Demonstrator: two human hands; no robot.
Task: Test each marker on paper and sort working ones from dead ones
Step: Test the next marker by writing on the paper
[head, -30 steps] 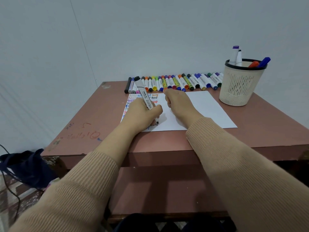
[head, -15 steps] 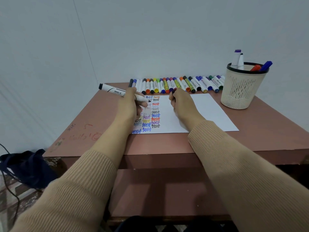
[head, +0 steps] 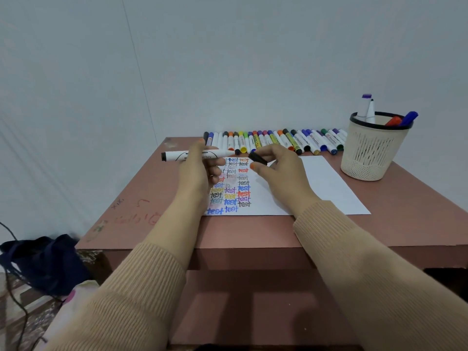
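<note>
My left hand (head: 200,171) grips a white marker (head: 177,155) with a black end, held level above the left part of the paper, its tip pointing right. Just right of the tip, my right hand (head: 281,168) pinches the marker's black cap (head: 257,158). The cap and the tip are a small gap apart. Below both hands lies the white paper (head: 321,188), its left part covered with coloured "test" words. A row of several capped markers (head: 273,140) lies along the table's far edge.
A cream mesh pen cup (head: 372,153) stands at the back right with a few markers in it. The brown table (head: 141,219) has scribbles near its left edge. A dark bag (head: 43,259) lies on the floor at the left.
My left hand stopped writing and lifted the marker off the paper, turning it level. My right hand rose from the paper, brought the black cap up near the tip.
</note>
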